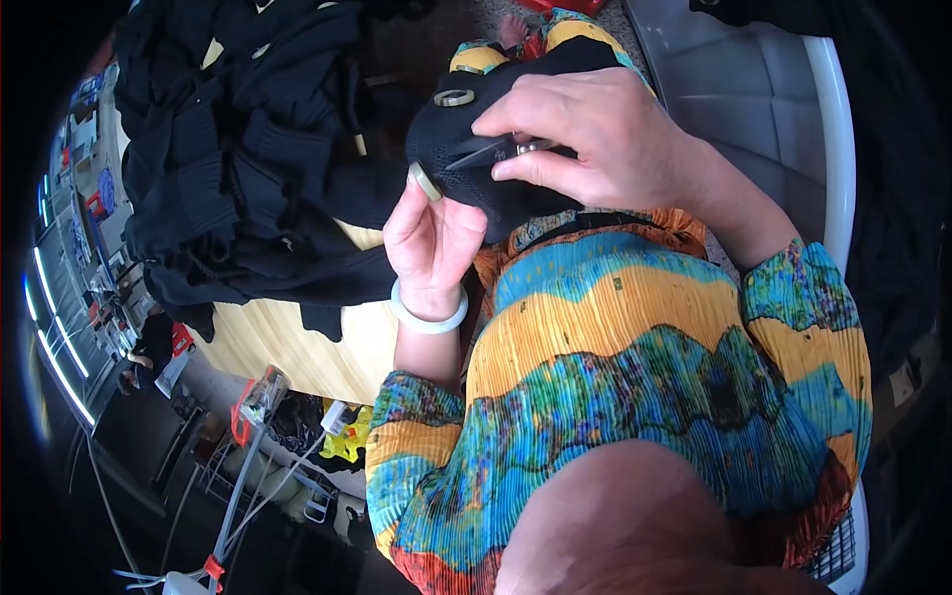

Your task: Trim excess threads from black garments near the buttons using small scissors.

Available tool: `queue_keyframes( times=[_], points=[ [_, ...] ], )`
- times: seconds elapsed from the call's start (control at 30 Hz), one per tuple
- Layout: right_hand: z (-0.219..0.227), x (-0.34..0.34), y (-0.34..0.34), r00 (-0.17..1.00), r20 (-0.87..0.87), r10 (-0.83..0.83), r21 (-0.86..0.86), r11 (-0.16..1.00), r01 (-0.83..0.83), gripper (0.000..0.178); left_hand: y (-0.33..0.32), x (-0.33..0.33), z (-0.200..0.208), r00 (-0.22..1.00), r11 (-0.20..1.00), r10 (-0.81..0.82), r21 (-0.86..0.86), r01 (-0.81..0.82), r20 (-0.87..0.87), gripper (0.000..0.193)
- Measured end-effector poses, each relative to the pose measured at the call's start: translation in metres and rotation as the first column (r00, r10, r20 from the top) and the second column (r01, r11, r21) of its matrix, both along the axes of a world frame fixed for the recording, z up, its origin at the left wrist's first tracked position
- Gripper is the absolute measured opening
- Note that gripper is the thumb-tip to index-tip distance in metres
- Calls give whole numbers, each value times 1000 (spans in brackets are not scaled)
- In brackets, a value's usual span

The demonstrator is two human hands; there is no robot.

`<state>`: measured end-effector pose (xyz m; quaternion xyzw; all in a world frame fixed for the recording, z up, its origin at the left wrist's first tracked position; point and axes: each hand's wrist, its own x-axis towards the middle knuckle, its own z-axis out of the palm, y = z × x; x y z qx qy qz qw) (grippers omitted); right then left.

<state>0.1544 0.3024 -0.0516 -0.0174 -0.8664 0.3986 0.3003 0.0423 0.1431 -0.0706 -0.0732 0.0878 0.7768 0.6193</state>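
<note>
Black knit fabric (pixel 496 198) lies over my lap. My left hand (pixel 434 243) pinches a pale, round button (pixel 425 181) at the fabric's left side; it is seen almost edge-on. From the right, my right hand (pixel 595 139) grips a small pair of dark thread snips (pixel 481 156) between thumb and fingers. Their pointed blades reach left over the knit, close to the pinched button but apart from it. Most of the handle is hidden in my palm. Farther up the fabric sits another pale button (pixel 454 97). Any thread at the blades is too fine to make out.
Black knit garments (pixel 248 178) are heaped on a light wooden table (pixel 297 342) to my left. At my right stands a grey-white plastic bin (pixel 838 129). Below the table, a yellow bag (pixel 347 436) and a metal stand (pixel 243 486) with cords are seen.
</note>
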Motion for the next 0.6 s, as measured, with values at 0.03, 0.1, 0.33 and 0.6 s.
queue_keyframes(
  times=[0.03, 0.1, 0.33, 0.6],
  points=[
    [1, 0, 0, 999, 12, 30, -3, 1000, -30, 19, 0, 0, 0, 1000, 1000, 1, 2, -1, 0, 42],
    [2, 1, -1, 998, 23, 59, -8, 998, -59, 19, 0, -1, 0, 1000, 999, -2, 32, 2, 0, 43],
    [2, 1, 0, 995, 51, 91, -18, 996, -91, 18, -2, -2, -2, 1000, 1000, 17, -17, -17, 16, 43],
    [1, 1, 0, 990, 67, 124, -80, 990, -119, 17, -4, -1, -6, 993, 996, -19, -93, 8, -119, 42]
  ],
)
